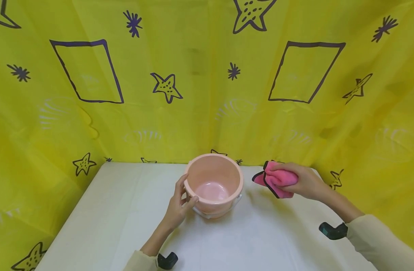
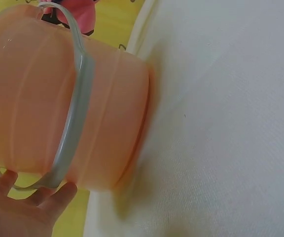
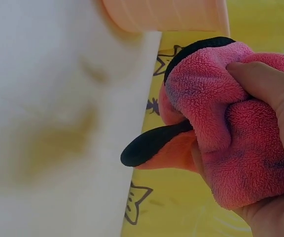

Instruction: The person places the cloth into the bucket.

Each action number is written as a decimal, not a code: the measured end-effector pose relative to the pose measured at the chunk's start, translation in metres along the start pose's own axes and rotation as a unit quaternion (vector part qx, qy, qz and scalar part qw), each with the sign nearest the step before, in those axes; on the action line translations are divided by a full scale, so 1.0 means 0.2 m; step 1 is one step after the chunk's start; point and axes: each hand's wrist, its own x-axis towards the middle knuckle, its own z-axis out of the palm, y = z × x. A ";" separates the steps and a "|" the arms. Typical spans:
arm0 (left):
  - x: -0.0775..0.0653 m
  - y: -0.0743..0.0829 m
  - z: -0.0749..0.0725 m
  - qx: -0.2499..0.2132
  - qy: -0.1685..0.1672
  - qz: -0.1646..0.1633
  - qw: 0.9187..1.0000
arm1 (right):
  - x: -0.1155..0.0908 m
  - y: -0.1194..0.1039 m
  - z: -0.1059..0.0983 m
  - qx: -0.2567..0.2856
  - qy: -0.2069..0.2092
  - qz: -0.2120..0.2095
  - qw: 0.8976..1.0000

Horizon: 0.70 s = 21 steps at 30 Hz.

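A pale pink bucket (image 1: 213, 169) stands upright on the white table, its inside bare down to the shiny bottom. My left hand (image 1: 177, 207) holds it by the left side, thumb at the front rim and fingers along the outer wall. In the left wrist view the grey-white handle (image 2: 75, 113) hangs down against the bucket wall, close to the fingertips. To the right of the bucket, my right hand (image 1: 306, 180) grips a bunched pink cloth (image 1: 282, 180) with black edging, raised over the table. The right wrist view shows the thumb pressing into the cloth's fluffy folds (image 3: 216, 98).
The white-covered table (image 1: 118, 210) runs back to a yellow curtain (image 1: 200, 120) printed with stars and frames, which also hangs at both sides. Dark camera mounts (image 1: 333, 230) sit at the sleeve cuffs. The cloth's shadow falls on the tabletop.
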 end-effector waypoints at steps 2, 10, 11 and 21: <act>0.00 0.00 0.00 -0.002 0.001 -0.001 1.000 | 0.01 0.00 0.00 -0.010 0.009 -0.006 1.000; 0.00 -0.03 0.01 -0.019 0.012 0.002 1.000 | 0.04 -0.02 -0.05 0.017 -0.004 -0.008 1.000; 0.00 -0.03 0.01 -0.021 0.014 0.002 1.000 | 0.05 -0.03 -0.06 0.023 -0.007 -0.006 1.000; 0.00 -0.03 0.01 -0.016 0.017 0.011 1.000 | 0.18 -0.07 -0.15 0.028 -0.011 -0.070 0.997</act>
